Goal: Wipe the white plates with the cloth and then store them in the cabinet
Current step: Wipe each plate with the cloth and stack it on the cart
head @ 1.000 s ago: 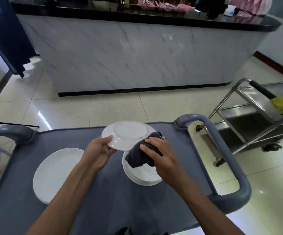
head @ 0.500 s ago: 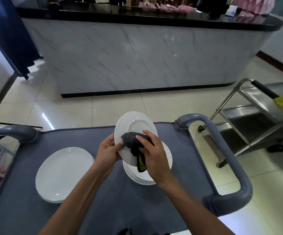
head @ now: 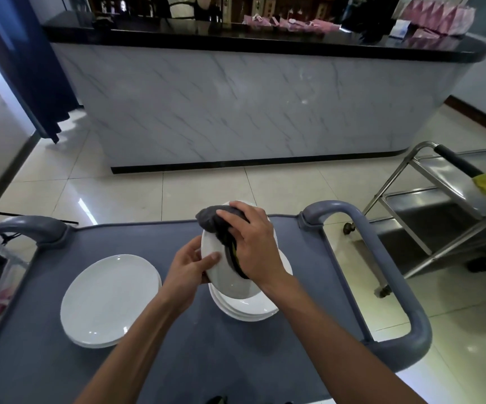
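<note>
- While we tilt one white plate [head: 227, 275] above the right stack [head: 247, 309] on the grey cart [head: 177, 360], a second stack [head: 110, 298] lies well left.
- Our left hand [head: 190, 268] pinches its left rim, thumb on the face.
- Our right hand [head: 250, 243] presses one dark cloth [head: 215, 221] against its upper edge, fingers curled over it.

I can read no text, label or number anywhere here; the far counter's packets are too blurred.

plates [head: 110, 295]: white | cloth [head: 218, 225]: dark grey, yellow-green edge | cart [head: 265, 360]: blue-grey | counter [head: 236, 112]: white marble, grey veins
</note>
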{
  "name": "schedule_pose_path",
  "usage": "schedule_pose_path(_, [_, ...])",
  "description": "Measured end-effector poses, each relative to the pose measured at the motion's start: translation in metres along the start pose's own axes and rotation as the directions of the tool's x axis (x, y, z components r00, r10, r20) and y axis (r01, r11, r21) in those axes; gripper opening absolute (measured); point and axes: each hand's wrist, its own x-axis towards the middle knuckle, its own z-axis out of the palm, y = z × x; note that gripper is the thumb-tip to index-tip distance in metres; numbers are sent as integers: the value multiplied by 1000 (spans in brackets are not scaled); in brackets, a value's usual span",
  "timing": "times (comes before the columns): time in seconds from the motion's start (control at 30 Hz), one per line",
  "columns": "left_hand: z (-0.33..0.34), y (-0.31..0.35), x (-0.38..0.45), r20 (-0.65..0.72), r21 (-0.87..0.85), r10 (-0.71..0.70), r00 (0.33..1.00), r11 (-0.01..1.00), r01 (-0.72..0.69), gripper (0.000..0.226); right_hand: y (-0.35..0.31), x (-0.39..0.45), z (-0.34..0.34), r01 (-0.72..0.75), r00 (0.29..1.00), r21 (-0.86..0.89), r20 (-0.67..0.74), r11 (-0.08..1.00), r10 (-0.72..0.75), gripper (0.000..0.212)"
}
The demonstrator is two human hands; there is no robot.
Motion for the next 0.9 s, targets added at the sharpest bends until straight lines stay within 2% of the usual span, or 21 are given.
schedule_pose_path(0.2, [4,-2,-7,-54,-24,49,997,998,-50,32,21,25,-13,-142,990,28,11,989,142,41])
schedule_pose_path(0.5, [2,5,-13,-175,-169,92,980,978,-122,37,51,34,-47,-289,954,272,4,918,299,40])
schedule_pose_path(0.7, [14,8,-5,-271,-314,59,961,938,-146,28,63,15,-56,-285,956,307,25,908,292,39])
schedule_pose_path(0.9, [36,17,7,-375,-359,71,924,908,-216,29,46,-10,-36,-203,979,223,18,953,204,38])
